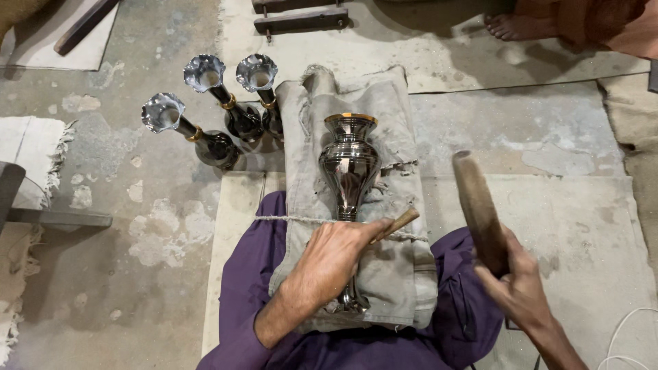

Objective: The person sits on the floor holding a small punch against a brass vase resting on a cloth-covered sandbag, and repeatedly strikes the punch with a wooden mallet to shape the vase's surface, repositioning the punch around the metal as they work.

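A dark shiny metal vase (349, 168) with a gold rim lies on a grey cloth pad (384, 109) across my lap. My left hand (329, 260) rests over the vase's narrow stem and grips a thin wooden-handled tool (399, 223) that points to the right. My right hand (517, 284) is raised to the right of the pad, shut on a thick wooden mallet (478, 209) that stands up and away from the vase. The vase's foot shows below my left wrist.
Three finished flared vases (226, 109) stand on the concrete floor at the upper left. A string (281, 219) crosses the pad. Wooden bars (301, 19) lie at the top, another person's bare foot (507, 26) at the top right. A white cable (627, 342) lies at the lower right.
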The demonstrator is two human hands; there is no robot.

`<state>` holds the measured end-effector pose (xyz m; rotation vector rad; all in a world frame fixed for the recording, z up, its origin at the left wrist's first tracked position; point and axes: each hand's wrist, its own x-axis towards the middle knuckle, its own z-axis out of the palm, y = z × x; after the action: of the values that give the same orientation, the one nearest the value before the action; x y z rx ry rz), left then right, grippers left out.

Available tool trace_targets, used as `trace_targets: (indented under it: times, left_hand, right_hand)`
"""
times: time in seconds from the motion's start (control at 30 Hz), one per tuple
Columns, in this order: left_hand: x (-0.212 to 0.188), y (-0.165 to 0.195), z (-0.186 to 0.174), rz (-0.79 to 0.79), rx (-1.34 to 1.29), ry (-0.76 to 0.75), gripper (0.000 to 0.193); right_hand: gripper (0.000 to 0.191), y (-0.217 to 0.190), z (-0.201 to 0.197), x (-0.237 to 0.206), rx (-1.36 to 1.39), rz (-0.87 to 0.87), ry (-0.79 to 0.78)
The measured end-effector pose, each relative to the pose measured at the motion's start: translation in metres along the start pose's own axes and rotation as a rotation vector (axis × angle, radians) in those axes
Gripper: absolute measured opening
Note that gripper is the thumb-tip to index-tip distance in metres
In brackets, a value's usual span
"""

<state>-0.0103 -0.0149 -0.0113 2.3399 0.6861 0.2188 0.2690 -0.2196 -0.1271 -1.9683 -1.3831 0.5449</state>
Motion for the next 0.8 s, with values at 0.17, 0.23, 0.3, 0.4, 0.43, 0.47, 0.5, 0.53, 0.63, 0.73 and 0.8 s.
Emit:
trace_targets:
  times: [0.17,0.23,0.3,0.4,0.43,0.47,0.5,0.53,0.63,0.73,0.8]
  left_hand:
    - [0.002,-0.007,0.004,0.025,0.04,-0.074,0.049]
    - [0.004,-0.009,0.007,-0.001,0.015,-0.11,0.048]
    - [0.004,-0.01,0.008,-0.011,-0.043,-0.131,0.052]
    - [-0.004,-0.016,0.006,0.13,-0.031,-0.029,0.053]
    - [-0.006,-0.017,0.006,0.14,-0.031,-0.018,0.056]
    - [-0.008,-0.018,0.006,0.15,-0.03,-0.006,0.059]
    - [-0.01,-0.02,0.007,0.161,-0.029,0.005,0.062]
    - [-0.013,-0.021,0.009,0.111,-0.09,0.046,0.056]
    - [-0.023,-0.023,0.015,-0.051,-0.293,0.186,0.046]
    - [-0.033,-0.025,0.021,-0.207,-0.496,0.324,0.052]
    - [-0.034,-0.026,0.027,-0.256,-0.585,0.372,0.053]
  right_hand:
    - [0.076,0.007,0.01,-0.018,0.072,0.079,0.06]
    - [0.072,0.009,0.014,-0.022,0.291,0.205,0.084]
    - [0.073,0.01,0.017,-0.025,0.036,0.143,0.068]
    - [0.062,0.01,0.02,-0.026,0.127,0.038,0.121]
    - [0.056,0.011,0.019,-0.026,0.237,0.001,0.151]
    - [0.059,0.011,0.019,-0.026,0.095,0.056,0.093]
    - [0.063,0.012,0.016,-0.024,-0.047,0.111,0.037]
    - [0.066,0.012,0.012,-0.021,-0.188,0.165,-0.017]
    - [0.075,0.005,-0.001,-0.008,-0.147,0.065,0.008]
    - [0.076,-0.014,-0.014,0.011,-0.144,-0.118,0.026]
    - [0.078,-0.031,-0.025,0.026,-0.186,-0.13,-0.016]
